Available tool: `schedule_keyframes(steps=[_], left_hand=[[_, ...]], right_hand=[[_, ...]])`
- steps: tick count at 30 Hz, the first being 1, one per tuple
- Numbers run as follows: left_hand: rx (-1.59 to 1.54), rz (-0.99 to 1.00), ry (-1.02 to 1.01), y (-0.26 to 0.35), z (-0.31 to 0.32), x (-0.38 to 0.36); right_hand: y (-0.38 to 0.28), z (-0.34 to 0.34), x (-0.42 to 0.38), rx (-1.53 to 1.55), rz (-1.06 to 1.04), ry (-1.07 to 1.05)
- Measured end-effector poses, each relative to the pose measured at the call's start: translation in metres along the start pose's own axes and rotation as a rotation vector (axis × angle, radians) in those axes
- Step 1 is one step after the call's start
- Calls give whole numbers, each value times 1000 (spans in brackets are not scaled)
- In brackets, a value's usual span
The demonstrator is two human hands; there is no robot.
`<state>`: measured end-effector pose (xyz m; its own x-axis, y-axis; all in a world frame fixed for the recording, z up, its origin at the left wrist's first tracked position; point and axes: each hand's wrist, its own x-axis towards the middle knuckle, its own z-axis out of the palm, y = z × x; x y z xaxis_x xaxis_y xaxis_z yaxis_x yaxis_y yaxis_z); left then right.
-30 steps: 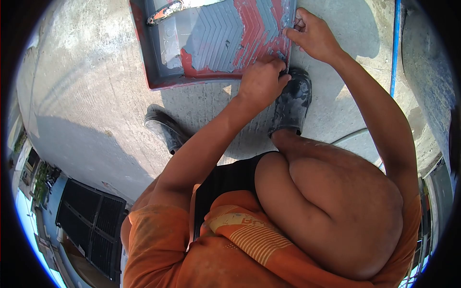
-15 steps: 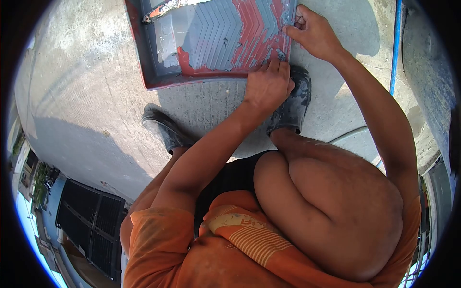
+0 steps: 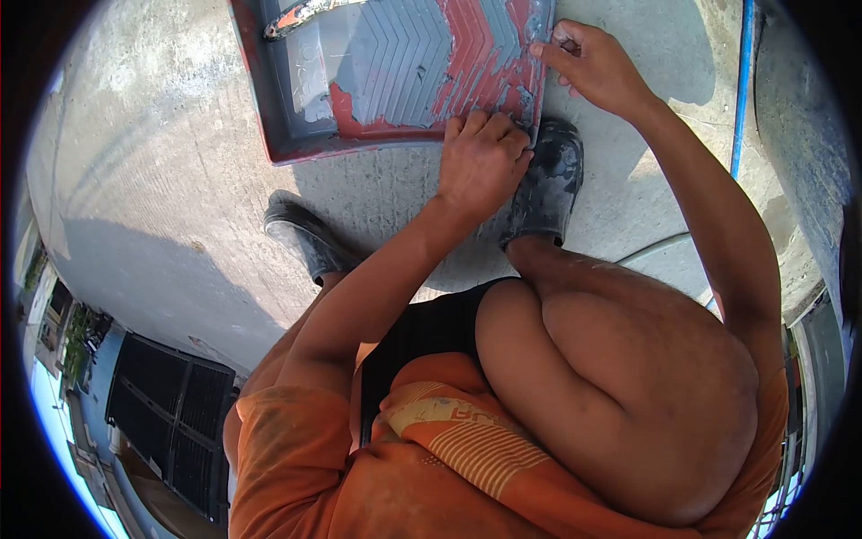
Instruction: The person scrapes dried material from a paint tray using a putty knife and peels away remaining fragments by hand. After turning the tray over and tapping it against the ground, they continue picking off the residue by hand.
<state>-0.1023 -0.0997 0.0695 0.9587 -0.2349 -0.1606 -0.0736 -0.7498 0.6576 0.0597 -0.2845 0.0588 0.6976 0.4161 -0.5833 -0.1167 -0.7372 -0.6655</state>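
Note:
A grey paint tray with a ribbed slope and patches of red paint lies in front of me on the concrete. Flaked, uneven edges show in the red layer. My left hand is closed over the tray's near rim, fingertips curled inside it. At the right edge is my right hand, its fingers curled and its thumb tip touching the rim; whether it pinches a bit of paint there is hidden. A paint-smeared handle, orange and whitish, lies in the tray's upper left, its far end out of view.
My two dark rubber shoes stand on the concrete floor just below the tray. A blue hose or pipe runs along the right. A thin grey hose passes beside my leg. A dark gate is at lower left.
My left hand has slid left along the near rim. My right hand has shifted slightly right and down, its curled fingers drawn off the edge. The tray has moved slightly up and left.

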Motion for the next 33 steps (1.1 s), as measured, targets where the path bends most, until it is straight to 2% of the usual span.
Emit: schedule_keyframes(steps=[2, 4, 7, 10, 17, 25, 28, 33], left_hand=[[-16, -14, 19, 5, 0, 0], [-23, -163, 22, 13, 0, -1], [-65, -286, 20, 21, 2, 3], [-70, -325, 57, 28, 7, 3], [-20, -285, 44, 28, 14, 2], [-83, -111, 10, 16, 2, 5], [-148, -211, 12, 14, 1, 4], [-71, -215, -11, 18, 4, 8]], right_hand=[[-2, 1, -5, -19, -2, -10], [-4, 2, -7, 4, -2, -20], [-3, 6, -5, -12, -15, -9], [-2, 7, -6, -92, -57, 24], [-7, 9, -11, 12, -10, 29], [-4, 7, -10, -39, -49, 31], [-2, 8, -9, -21, -46, 19], [-1, 11, -9, -76, -123, 72]])
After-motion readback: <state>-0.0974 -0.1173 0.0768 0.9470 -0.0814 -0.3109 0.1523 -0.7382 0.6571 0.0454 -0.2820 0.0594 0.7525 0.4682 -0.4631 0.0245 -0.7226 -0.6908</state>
